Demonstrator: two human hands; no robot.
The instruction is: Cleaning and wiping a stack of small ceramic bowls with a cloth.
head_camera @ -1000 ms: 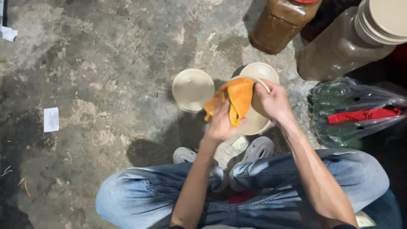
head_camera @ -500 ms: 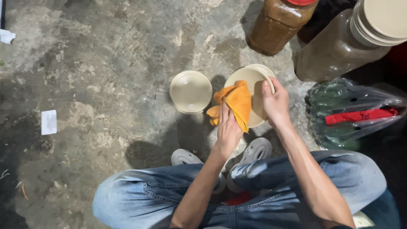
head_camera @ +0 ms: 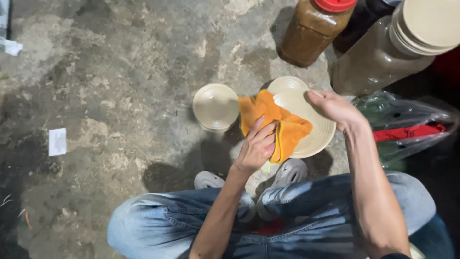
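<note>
- I see my left hand closed on an orange cloth, fingers bunching it and pressing it against the face of a cream plate.
- My right hand grips the plate by its far right rim, fingers curled over the edge, holding it tilted above the concrete floor, just in front of my knees.
- I judge the plate stiff and light, with a smooth, ridged surface that could slip; it may chip if dropped on the concrete. The rim is the sound place to hold it, as the right hand does.
- The cloth looks soft and limp; it folds and drapes over the plate's lower edge, so a bunched grip suits it.
- A small cream bowl sits on the floor just left of the plate.
- Two brown jars stand beyond, and a stack of plates rests top right.
</note>
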